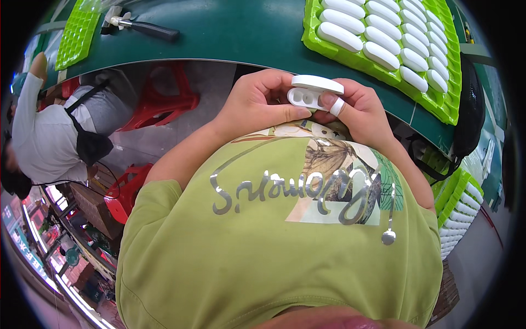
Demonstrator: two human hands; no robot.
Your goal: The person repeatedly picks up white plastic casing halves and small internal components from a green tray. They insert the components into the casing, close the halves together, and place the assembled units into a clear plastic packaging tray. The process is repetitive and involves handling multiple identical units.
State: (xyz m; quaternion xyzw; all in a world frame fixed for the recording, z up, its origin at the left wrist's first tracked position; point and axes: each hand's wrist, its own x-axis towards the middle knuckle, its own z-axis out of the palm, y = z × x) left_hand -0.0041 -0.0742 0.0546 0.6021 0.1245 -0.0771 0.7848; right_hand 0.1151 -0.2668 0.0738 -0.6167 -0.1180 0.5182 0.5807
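Green counter (246, 33) ahead; just below it, left hand (257, 104) and right hand (356, 109) both grip an open white earbud case (312, 92), apparently checking its lid. Closing it needs gentle thumb pressure.

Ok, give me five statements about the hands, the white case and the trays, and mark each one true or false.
1. Both hands hold one white case with its lid open. True: the left hand and the right hand grip the white case between them, lid raised.
2. The green tray on the table is filled with black cases. False: the green tray holds rows of white cases.
3. A tool with a dark handle lies on the green table. True: the tool rests at the far left of the table.
4. The right hand has a white cover on one fingertip. True.
5. The person wears a blue shirt. False: the shirt is light green.
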